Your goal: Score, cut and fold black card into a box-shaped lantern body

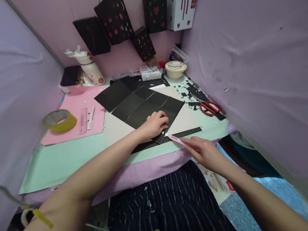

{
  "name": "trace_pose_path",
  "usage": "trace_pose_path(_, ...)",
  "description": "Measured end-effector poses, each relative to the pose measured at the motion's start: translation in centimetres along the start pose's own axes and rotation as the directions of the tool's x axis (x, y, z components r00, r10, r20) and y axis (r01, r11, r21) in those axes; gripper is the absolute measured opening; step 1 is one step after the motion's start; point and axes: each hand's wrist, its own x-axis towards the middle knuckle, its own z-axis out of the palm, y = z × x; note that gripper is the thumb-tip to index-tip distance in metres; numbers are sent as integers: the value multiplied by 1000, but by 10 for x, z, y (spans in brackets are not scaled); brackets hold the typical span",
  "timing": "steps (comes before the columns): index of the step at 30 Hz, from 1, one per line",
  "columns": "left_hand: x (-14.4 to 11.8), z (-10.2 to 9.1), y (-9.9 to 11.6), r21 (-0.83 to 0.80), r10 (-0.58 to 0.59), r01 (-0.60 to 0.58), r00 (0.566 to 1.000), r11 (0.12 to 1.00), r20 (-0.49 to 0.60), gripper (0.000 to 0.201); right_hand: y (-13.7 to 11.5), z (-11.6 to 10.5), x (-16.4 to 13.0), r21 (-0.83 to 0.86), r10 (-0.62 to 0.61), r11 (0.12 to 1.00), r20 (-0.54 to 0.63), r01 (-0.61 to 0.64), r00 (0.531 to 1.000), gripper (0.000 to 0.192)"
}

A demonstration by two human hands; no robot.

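Note:
A large black card sheet (147, 102) with pale scored lines lies slantwise on the desk, over a pale grey-beige board (183, 121). My left hand (155, 124) presses down on its near part with fingers bent and held together. What lies under those fingertips is partly hidden. My right hand (205, 150) is closed around a slim pink craft knife (176, 140). The knife's tip touches or nearly touches the near corner of the sheet, just right of my left hand. A narrow black strip (187, 132) lies beside that corner.
Red-handled scissors (210, 108) and black scraps (191, 93) lie right. Left are a yellow tape roll (69, 124), a pink ruler (83, 121) and a white pen (91, 117). A bottle (93, 70) and lidded bowl (176, 69) stand behind. Decorated boxes (114, 21) hang above.

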Motion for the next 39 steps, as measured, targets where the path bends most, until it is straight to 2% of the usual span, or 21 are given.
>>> trace_pose_path(6, 1, 0, -1, -11, -10, 10, 1000, 1000, 15, 10, -7, -1, 0, 80, 26, 996, 39, -29, 999, 38)
trace_pose_path(10, 1, 0, -5, -86, -5, 4, 1000, 996, -16, 9, -2, -10, -8, 280, 73, 956, 50, -84, 996, 35)
trace_pose_path(12, 1, -1, -7, -191, -17, 8, 999, 982, -45, 8, 8, -16, -14, 412, 172, 895, 34, -170, 985, 36)
trace_pose_path(14, 1, -2, -10, -297, -48, 20, 995, 955, -85, 6, 18, -19, -16, 558, 303, 797, -34, -234, 952, 40)
trace_pose_path(16, 0, -3, -11, -368, -89, 41, 989, 929, -116, 5, 25, -18, -11, 682, 376, 702, -113, -203, 920, 40)
trace_pose_path(18, -1, -2, -12, -411, -124, 58, 983, 910, -135, 6, 25, -14, 0, 738, 395, 658, -172, -147, 903, 36)
trace_pose_path(19, -1, -2, -13, -425, -133, 59, 980, 903, -145, 6, 22, -11, 9, 733, 399, 665, -186, -144, 898, 35)
trace_pose_path(21, -2, 0, -14, -441, -137, 50, 976, 896, -169, 7, 13, -4, 28, 654, 410, 735, -217, -180, 886, 32)
trace_pose_path(24, -3, 2, -14, -438, -120, 26, 975, 899, -188, 7, -1, 7, 57, 417, 368, 876, -253, -242, 895, 29)
trace_pose_path(27, -4, 3, -13, -436, -108, 11, 974, 900, -199, 9, -9, 19, 78, 291, 334, 920, -228, -263, 915, 31)
trace_pose_path(31, -4, 5, -12, -422, -105, 13, 975, 906, -196, 13, -6, 27, 89, 201, 273, 951, -192, -235, 943, 21)
trace_pose_path(34, -4, 4, -11, -414, -129, 42, 974, 909, -184, 12, 0, 17, 88, 157, 261, 960, -198, -233, 945, 24)
trace_pose_path(39, -4, 4, -10, -364, -71, -1, 980, 932, -184, 9, 8, -10, 86, 186, 299, 951, -365, -245, 882, 23)
